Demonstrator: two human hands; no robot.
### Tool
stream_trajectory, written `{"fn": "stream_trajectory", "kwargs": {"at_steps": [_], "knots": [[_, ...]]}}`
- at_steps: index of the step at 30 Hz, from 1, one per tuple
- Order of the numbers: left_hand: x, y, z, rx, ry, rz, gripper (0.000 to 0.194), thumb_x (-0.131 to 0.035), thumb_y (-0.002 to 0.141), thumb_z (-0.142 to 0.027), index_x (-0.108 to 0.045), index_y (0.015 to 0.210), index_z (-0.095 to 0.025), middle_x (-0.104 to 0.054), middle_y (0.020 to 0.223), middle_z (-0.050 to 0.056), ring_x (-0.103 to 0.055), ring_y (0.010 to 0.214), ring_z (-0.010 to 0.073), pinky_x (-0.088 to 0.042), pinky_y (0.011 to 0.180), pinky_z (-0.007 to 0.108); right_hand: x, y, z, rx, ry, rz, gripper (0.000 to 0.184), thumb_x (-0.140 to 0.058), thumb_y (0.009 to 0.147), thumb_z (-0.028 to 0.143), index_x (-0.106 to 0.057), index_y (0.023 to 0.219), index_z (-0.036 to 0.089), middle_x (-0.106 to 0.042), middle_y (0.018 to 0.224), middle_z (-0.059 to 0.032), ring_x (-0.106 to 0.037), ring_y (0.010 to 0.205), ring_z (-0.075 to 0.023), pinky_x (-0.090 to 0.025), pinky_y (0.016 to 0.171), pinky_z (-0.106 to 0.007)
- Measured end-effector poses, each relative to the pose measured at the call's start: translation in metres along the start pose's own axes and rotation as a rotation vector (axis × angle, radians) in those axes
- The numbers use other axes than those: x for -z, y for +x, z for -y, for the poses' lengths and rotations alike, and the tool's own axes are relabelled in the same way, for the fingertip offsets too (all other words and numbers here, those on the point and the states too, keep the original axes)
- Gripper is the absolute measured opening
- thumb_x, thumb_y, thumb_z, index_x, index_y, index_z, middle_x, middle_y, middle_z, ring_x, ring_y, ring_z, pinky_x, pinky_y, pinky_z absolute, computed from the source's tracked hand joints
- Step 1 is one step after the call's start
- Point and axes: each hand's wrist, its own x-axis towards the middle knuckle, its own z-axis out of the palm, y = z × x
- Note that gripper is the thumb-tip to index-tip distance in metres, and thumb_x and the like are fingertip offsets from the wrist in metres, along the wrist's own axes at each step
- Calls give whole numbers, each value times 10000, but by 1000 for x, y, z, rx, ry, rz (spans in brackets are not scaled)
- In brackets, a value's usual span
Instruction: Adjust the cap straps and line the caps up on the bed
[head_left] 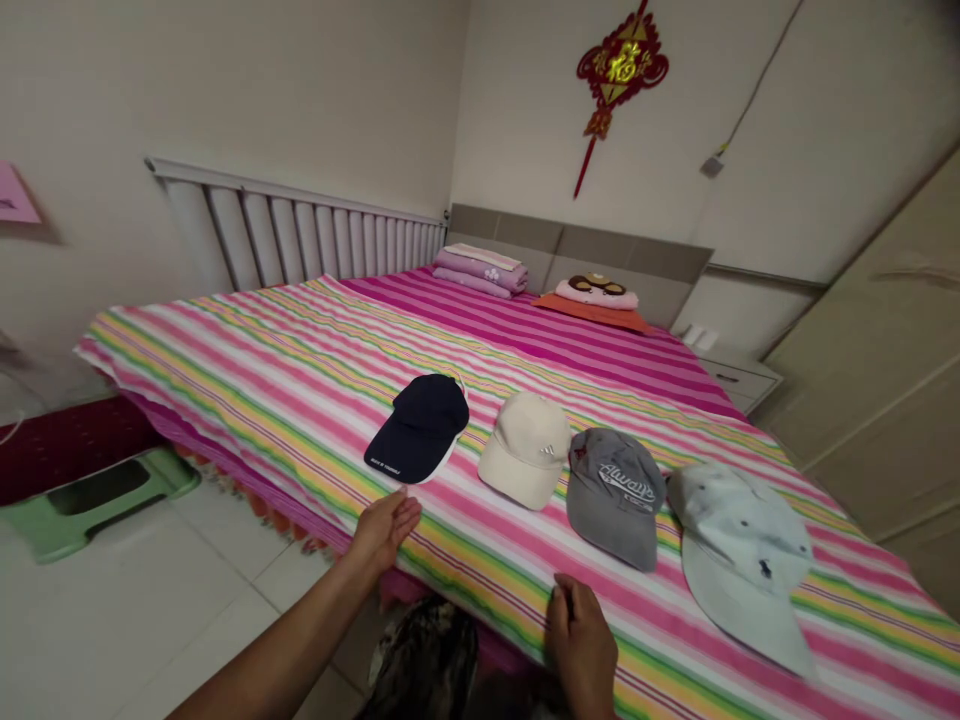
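Four caps would be too exact a count, so several baseball caps lie in a row on the striped bedspread. The dark navy cap is nearest my left hand, which is open below its brim, palm turned inward, holding nothing. Beside it is a cream cap with a small dark logo. A grey cap with white "Always" lettering comes after it, above my right hand. That hand rests near the bed's edge, fingers curled in, with nothing visible in it. Furthest right lies a pale mint cap.
Folded purple bedding and a pink folded item on orange cloth sit by the headboard. A green stool stands on the tiled floor at left. A white nightstand is beside the bed, at right.
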Motion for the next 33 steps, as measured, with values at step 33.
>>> {"fn": "stream_trajectory", "kwargs": {"at_steps": [33], "knots": [[45, 47, -77, -218, -119, -389, 250, -649, 676, -118, -426, 569, -154, -444, 404, -71, -444, 337, 57, -461, 366, 164, -1, 0, 1, 65, -1, -42, 357, -306, 840, 343, -603, 883, 151, -672, 817, -101, -637, 725, -221, -472, 605, -300]]}}
